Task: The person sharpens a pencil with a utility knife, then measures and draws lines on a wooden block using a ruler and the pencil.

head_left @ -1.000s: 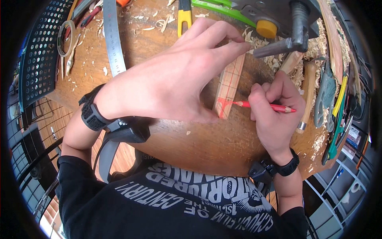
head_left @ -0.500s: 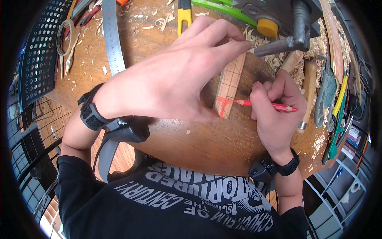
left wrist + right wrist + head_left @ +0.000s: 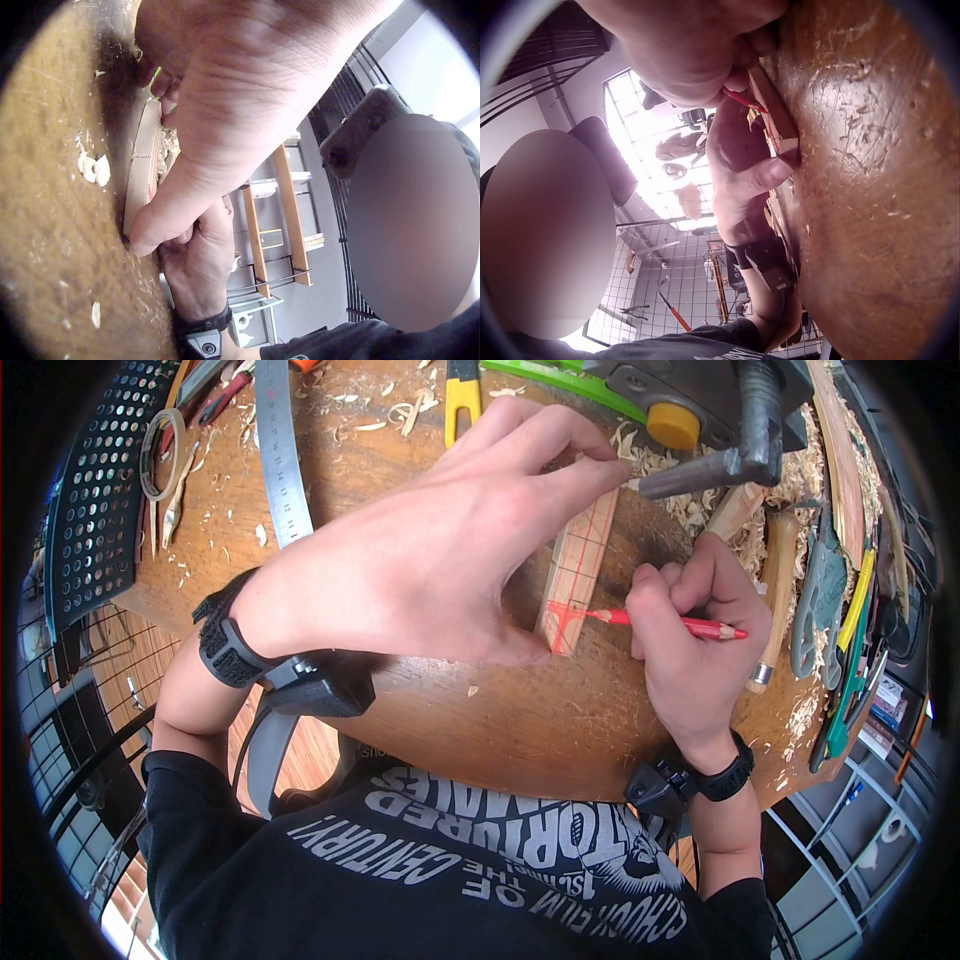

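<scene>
A narrow wooden block (image 3: 575, 565) marked with a red grid lies on the wooden workbench (image 3: 480, 720). My left hand (image 3: 450, 550) spans it, thumb at the near end and fingers toward the far end, holding it between them. In the left wrist view the thumb presses the end of the block (image 3: 141, 169). My right hand (image 3: 700, 630) pinches a red pencil (image 3: 670, 625) whose tip meets the block's right edge, level with a red cross line. The right wrist view shows the pencil (image 3: 742, 99) slanting down to the block (image 3: 774, 112).
A steel ruler (image 3: 280, 460) lies left of the left hand, near a perforated dark tray (image 3: 100, 490). At the back stands a metal vise (image 3: 755, 430) with a crank handle, among wood shavings (image 3: 690, 490). Several tools, including a wooden-handled one (image 3: 778, 590), line the right edge.
</scene>
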A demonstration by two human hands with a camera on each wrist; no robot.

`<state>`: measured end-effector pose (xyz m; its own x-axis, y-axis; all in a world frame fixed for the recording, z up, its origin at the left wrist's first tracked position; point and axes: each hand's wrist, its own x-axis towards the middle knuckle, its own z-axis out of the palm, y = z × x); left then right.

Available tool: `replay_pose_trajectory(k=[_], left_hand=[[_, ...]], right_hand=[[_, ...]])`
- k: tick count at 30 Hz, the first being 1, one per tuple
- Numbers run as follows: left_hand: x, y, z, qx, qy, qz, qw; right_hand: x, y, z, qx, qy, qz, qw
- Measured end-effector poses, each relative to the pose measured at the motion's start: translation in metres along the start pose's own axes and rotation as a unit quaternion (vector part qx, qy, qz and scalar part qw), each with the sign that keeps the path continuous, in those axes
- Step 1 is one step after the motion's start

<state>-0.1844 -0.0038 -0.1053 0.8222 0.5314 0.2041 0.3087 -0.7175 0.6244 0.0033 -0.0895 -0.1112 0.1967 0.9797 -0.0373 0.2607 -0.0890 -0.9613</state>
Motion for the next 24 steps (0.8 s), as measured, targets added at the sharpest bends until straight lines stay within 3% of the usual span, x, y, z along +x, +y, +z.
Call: replay_pose_trajectory(k=[19,24], left_hand=[[-0.001,0.0025,-0.001,-0.005,0.013,-0.014,1.0],[-0.0011,0.0027,0.0001,-0.007,0.015,-0.015,1.0]], right_hand=[[-0.0016,-0.0032,0.0007,0.06,0.003,0.016,0.998],[-0.0012,-0.0009,0.0013,0.009,0.0,-0.008,1.0]])
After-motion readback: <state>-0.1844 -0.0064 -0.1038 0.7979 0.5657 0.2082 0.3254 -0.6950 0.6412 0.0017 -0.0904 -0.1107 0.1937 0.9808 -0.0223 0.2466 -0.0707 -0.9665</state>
